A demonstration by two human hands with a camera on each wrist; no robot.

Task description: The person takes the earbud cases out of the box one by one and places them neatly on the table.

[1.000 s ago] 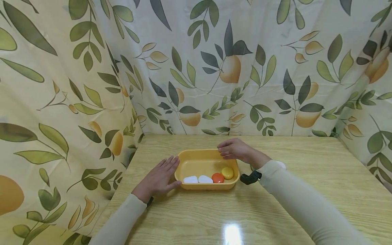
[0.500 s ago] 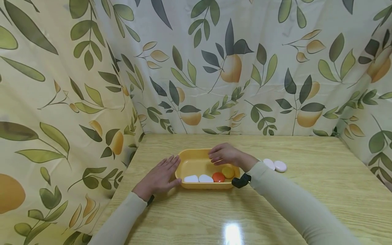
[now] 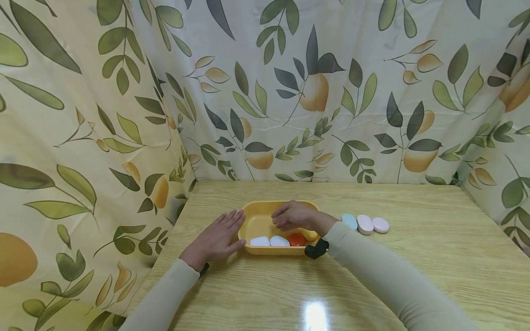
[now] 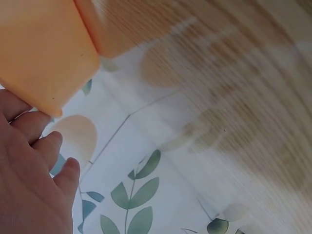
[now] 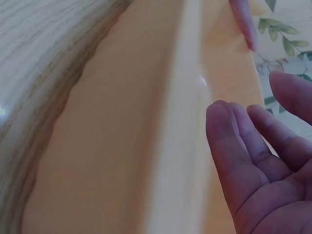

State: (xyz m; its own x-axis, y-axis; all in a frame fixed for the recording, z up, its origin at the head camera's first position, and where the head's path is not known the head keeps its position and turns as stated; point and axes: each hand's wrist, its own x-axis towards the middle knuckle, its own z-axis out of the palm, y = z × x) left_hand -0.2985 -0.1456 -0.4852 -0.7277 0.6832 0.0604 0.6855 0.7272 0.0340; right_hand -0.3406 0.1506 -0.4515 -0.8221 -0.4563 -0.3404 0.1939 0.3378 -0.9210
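Note:
A yellow-orange oblong tray (image 3: 258, 220) rests on the wooden table. My left hand (image 3: 215, 239) lies along its left end, straight fingers at the rim; the left wrist view shows those fingertips (image 4: 41, 122) against the tray's wall. Over the tray's right half hovers my right hand (image 3: 298, 216), its fingers loosely bent with nothing in them, as its bare palm (image 5: 268, 204) shows. Along the tray's near side sit two smooth white pebble-like pieces (image 3: 259, 241), a red-orange one (image 3: 296, 239) and a yellow one (image 3: 309, 234), partly covered by the right hand.
Right of the tray, a light blue piece (image 3: 349, 221) and two pale pinkish pieces (image 3: 365, 224) lie in a row on the table (image 3: 248, 294). A leaf-and-fruit patterned curtain (image 3: 256, 92) stands behind and at both sides. A black wrist device (image 3: 316, 249) overlaps the tray's near right corner.
My right hand has moved left and slightly nearer over the tray, uncovering the pale pieces and then the light blue one on the table. The left hand stays at the rim.

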